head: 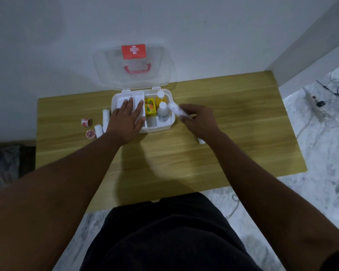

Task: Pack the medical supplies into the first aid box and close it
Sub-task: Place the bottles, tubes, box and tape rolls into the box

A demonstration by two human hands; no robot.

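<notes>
The wooden table (223,153) bears the open first aid box (164,126), bandage rolls (106,116) and tape rolls (86,122).

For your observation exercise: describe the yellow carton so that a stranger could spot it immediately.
Find the open white first aid box at the back of the wooden table. In its middle compartment sits the yellow carton, right of the left hand. Its neighbours are white-capped bottles; it alone is boxy with printed pictures.
</notes>
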